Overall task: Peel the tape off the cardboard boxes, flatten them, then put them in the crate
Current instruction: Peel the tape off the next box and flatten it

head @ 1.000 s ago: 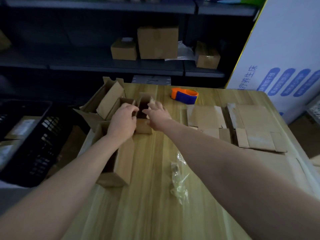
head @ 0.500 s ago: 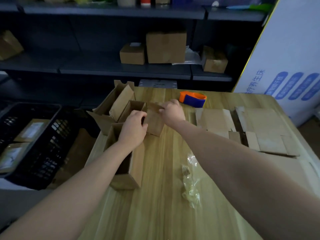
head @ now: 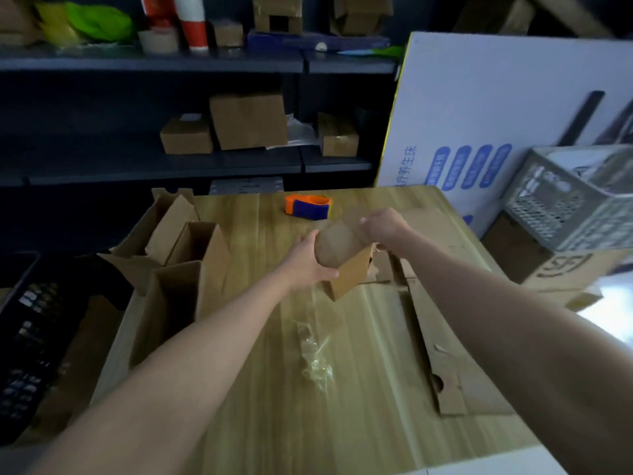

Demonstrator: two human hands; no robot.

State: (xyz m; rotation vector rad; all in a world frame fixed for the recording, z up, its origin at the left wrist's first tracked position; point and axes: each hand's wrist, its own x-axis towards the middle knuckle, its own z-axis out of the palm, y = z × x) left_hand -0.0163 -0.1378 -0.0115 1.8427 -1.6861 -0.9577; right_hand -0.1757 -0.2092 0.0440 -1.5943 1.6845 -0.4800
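— Two hands on one box?
— Yes. The left hand [head: 306,260] curls its fingers round the small cardboard box [head: 349,269], which is held just above the wooden table [head: 342,423]. The right hand [head: 385,228] pinches its upper flap (the box is blurred, so any tape on it can't be made out).
— And the surface?
— Pale planks, with open boxes [head: 181,269] standing at the left edge and flattened cardboard [head: 442,354] lying on the right. A wad of clear tape [head: 313,358] sits near the middle, and an orange-and-blue tape dispenser [head: 308,207] at the far side.
— The room?
— Dim. Dark shelving [head: 154,162] behind holds closed cartons [head: 248,120]. A black crate [head: 27,337] sits left of the table, a grey basket [head: 565,207] to the right.
— Any writing?
— A white panel [head: 479,108] leaning at the back carries blue Chinese characters, 养生床 among them. The text in the blue ovals is unreadable.
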